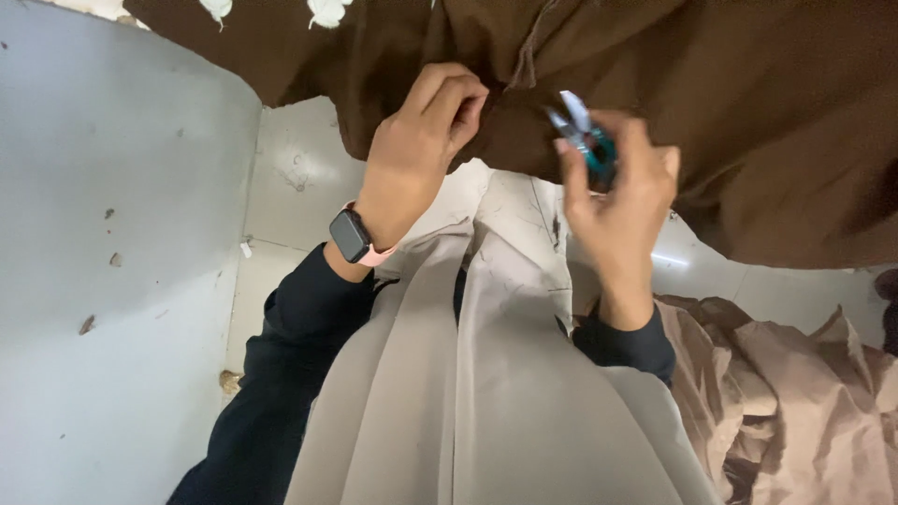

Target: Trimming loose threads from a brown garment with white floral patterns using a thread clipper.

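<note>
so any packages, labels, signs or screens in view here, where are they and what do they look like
Smartwatch: the only screen, on the left wrist, a rounded dark rectangle, blank, on a pink strap.
No packages, labels or signs show.
</note>
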